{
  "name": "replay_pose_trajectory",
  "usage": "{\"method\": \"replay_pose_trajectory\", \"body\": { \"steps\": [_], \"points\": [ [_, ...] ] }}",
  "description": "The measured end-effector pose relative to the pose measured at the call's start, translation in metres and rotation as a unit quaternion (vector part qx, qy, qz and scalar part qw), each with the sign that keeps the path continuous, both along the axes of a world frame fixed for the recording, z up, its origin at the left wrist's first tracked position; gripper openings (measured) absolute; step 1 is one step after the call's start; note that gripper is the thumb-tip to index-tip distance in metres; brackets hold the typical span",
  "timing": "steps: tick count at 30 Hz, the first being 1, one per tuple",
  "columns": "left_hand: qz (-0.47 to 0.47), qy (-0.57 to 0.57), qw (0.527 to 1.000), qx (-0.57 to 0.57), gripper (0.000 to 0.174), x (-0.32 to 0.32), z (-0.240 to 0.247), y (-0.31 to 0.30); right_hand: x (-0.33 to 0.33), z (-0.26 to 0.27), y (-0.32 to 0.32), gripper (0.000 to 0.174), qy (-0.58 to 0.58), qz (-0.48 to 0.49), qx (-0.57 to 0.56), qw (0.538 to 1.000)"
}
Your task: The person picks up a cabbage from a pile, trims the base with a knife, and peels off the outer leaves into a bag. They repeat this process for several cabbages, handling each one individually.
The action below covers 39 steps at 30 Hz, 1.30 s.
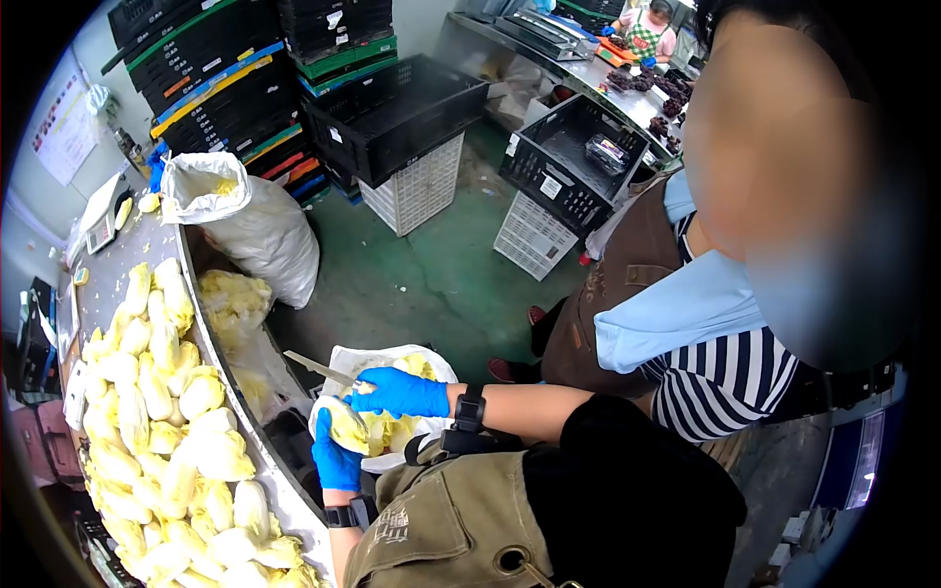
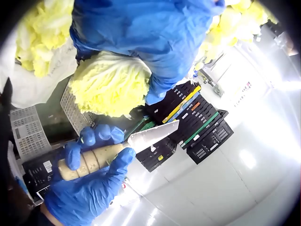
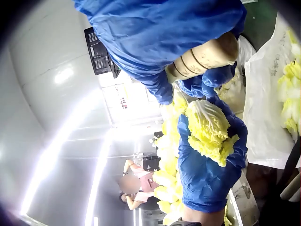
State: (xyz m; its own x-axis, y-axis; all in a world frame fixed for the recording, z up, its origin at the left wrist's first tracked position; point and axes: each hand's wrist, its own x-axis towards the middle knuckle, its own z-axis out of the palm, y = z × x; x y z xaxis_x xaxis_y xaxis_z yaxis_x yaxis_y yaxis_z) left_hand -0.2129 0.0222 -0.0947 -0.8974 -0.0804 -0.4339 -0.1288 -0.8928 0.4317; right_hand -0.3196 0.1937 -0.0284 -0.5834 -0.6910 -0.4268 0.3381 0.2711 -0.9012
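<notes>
My left hand (image 1: 338,460), in a blue glove, holds a yellow-white cabbage (image 1: 345,427) from below and the side. The right hand (image 1: 404,392), gloved too, grips a knife just above it; the blade (image 1: 319,368) points to the upper left in the head view. In the left wrist view the fingers curl round the wooden handle (image 2: 91,161), with the blade (image 2: 153,135) beside the cabbage (image 2: 111,84), not visibly touching it. The right wrist view shows the cabbage (image 3: 207,123) resting in the left palm, the handle (image 3: 203,57) in the other hand.
Many cabbages (image 1: 162,392) are piled on the table (image 1: 211,363) at the left. A white bag (image 1: 441,365) holding yellow leaves is below the hands. A full sack (image 1: 284,235), stacked crates (image 1: 211,93) and a person in a striped sleeve (image 1: 725,387) are around.
</notes>
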Motion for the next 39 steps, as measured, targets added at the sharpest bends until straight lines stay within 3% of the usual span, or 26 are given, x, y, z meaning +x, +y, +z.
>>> {"method": "replay_pose_trajectory", "body": {
  "steps": [6, 24, 32, 34, 39],
  "points": [
    [-0.009, -0.033, 0.998, -0.044, 0.040, -0.004, 0.004, -0.008, 0.001, -0.016, 0.005, 0.044, 0.030, 0.038, 0.013, 0.999],
    [-0.006, -0.057, 0.998, -0.041, 0.038, 0.023, -0.019, 0.001, 0.011, -0.056, 0.019, 0.046, 0.019, 0.002, 0.031, 0.999],
    [-0.018, -0.053, 0.998, -0.035, 0.037, 0.025, -0.024, 0.001, 0.014, -0.062, 0.015, 0.047, 0.024, -0.003, 0.024, 0.999],
    [-0.023, -0.053, 0.998, -0.018, 0.048, 0.019, -0.022, 0.007, 0.007, -0.053, 0.022, 0.047, 0.024, 0.003, 0.018, 1.000],
    [-0.040, -0.051, 0.997, -0.030, 0.043, 0.018, -0.029, 0.006, 0.010, -0.046, 0.026, 0.043, 0.032, -0.012, 0.014, 0.999]
  ]
}}
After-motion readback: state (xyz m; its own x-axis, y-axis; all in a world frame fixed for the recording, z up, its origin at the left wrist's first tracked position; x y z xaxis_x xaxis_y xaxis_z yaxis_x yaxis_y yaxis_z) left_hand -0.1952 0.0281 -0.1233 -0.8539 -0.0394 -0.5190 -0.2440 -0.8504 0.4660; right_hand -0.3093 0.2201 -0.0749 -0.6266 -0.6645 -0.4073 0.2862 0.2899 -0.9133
